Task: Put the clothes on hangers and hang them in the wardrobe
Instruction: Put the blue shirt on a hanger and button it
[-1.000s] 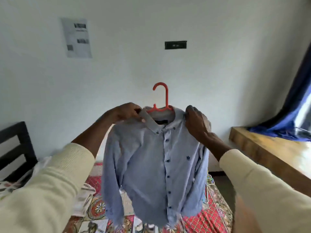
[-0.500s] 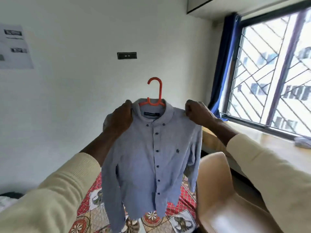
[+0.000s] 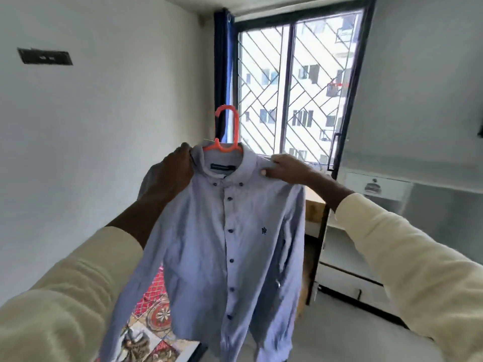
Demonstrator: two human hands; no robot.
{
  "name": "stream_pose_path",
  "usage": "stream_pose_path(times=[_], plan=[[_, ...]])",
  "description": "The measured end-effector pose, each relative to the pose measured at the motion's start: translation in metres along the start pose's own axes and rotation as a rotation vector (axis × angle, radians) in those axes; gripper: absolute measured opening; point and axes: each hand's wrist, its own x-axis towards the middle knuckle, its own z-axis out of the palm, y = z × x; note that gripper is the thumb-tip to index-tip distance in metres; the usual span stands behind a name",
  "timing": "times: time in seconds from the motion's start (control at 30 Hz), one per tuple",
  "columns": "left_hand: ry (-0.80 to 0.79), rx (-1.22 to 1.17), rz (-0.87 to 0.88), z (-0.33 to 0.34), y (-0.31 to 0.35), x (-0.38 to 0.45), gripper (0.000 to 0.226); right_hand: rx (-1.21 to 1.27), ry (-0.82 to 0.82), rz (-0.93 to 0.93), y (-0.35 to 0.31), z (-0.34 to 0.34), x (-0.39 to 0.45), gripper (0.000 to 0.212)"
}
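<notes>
A light blue button-up shirt [image 3: 222, 231] hangs on an orange plastic hanger [image 3: 230, 134], held up in front of me at chest height. Only the hanger's hook and neck show above the collar. My left hand [image 3: 170, 176] grips the shirt's left shoulder beside the collar. My right hand [image 3: 285, 169] pinches the right shoulder seam, thumb on the front. The sleeves hang down loose. No wardrobe interior is visible in this view.
A barred window [image 3: 292, 87] with a dark blue curtain [image 3: 222, 74] is straight ahead. A wooden desk edge [image 3: 313, 207] and white shelves with drawers [image 3: 347, 257] stand to the right. A patterned red bedspread [image 3: 154, 317] lies below left.
My view has swung to the right, from the plain wall and bed to the window and shelves. The shirt on its hanger stays held up between both hands throughout.
</notes>
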Motion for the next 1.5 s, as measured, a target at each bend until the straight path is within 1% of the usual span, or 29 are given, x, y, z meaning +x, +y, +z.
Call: stream_pose_path(times=[0.07,0.1,0.13,0.2,0.27,0.33,0.4,0.53,0.6,0.7,0.8,0.87,0.97,1.0,1.07,1.1,1.13,1.17,1.2,1.23,1.3,1.33,1.37,1.43,1.47,1.5], plan=[[-0.037,-0.053,0.014,0.021,0.027,0.003,0.021,-0.028,-0.092,0.098,0.028,-0.016,-0.023,0.035],[-0.064,-0.064,0.008,0.031,0.041,0.004,0.023,0.004,-0.127,0.139,0.043,-0.022,-0.033,0.033],[-0.088,-0.078,0.005,0.041,0.053,0.005,0.025,0.036,-0.129,0.139,0.056,-0.027,-0.043,0.03],[-0.117,-0.16,0.042,0.063,0.077,0.01,0.025,-0.015,-0.071,0.15,0.085,-0.036,-0.065,0.026],[-0.146,-0.242,0.093,0.085,0.102,0.014,0.031,-0.153,0.058,0.168,0.111,-0.042,-0.087,0.029],[-0.194,-0.265,0.108,0.11,0.129,0.019,0.037,-0.307,0.176,0.179,0.137,-0.048,-0.105,0.033],[-0.212,-0.279,0.113,0.134,0.165,0.022,0.032,-0.382,0.214,0.234,0.163,-0.058,-0.122,0.036],[-0.228,-0.398,0.192,0.183,0.267,0.035,0.029,-0.32,0.206,0.384,0.244,-0.09,-0.171,0.034],[-0.235,-0.451,0.243,0.211,0.32,0.047,0.024,-0.39,0.201,0.42,0.291,-0.108,-0.198,0.029],[-0.226,-0.516,0.258,0.249,0.406,0.068,0.014,-0.526,0.295,0.46,0.356,-0.143,-0.231,0.026],[-0.199,-0.659,0.265,0.279,0.484,0.093,0.011,-0.609,0.402,0.5,0.408,-0.181,-0.252,0.026],[-0.205,-0.735,0.259,0.296,0.529,0.115,0.02,-0.658,0.453,0.503,0.44,-0.209,-0.259,0.031],[-0.265,-0.817,0.197,0.315,0.58,0.148,0.047,-0.727,0.544,0.486,0.479,-0.256,-0.261,0.038],[-0.306,-0.864,0.163,0.328,0.59,0.162,0.062,-0.731,0.58,0.479,0.491,-0.271,-0.259,0.041],[-0.375,-0.986,0.071,0.354,0.611,0.193,0.101,-0.738,0.663,0.454,0.517,-0.299,-0.253,0.05],[-0.406,-1.047,0.029,0.366,0.621,0.209,0.112,-0.75,0.691,0.444,0.531,-0.314,-0.248,0.049],[-0.461,-1.097,-0.004,0.378,0.63,0.226,0.109,-0.757,0.717,0.451,0.546,-0.327,-0.243,0.044],[-0.534,-1.129,-0.009,0.385,0.643,0.242,0.095,-0.768,0.741,0.469,0.563,-0.343,-0.234,0.036],[-0.613,-1.145,-0.004,0.388,0.654,0.252,0.078,-0.781,0.76,0.482,0.577,-0.357,-0.226,0.031],[-0.663,-1.16,0.004,0.394,0.663,0.26,0.06,-0.784,0.776,0.497,0.586,-0.368,-0.218,0.029],[-0.655,-1.209,-0.003,0.419,0.69,0.289,0.032,-0.796,0.824,0.489,0.612,-0.392,-0.195,0.03],[-0.655,-1.246,0.004,0.426,0.701,0.301,0.027,-0.804,0.849,0.482,0.622,-0.403,-0.183,0.031],[-0.65,-1.281,0.025,0.437,0.713,0.318,0.035,-0.807,0.878,0.483,0.633,-0.416,-0.168,0.032],[-0.691,-1.286,0.079,0.462,0.738,0.355,0.068,-0.84,0.926,0.505,0.653,-0.44,-0.136,0.032],[-0.709,-1.278,0.114,0.474,0.75,0.373,0.074,-0.863,0.948,0.508,0.667,-0.451,-0.119,0.033],[-0.736,-1.274,0.161,0.487,0.764,0.39,0.07,-0.877,0.971,0.511,0.681,-0.463,-0.1,0.033]])
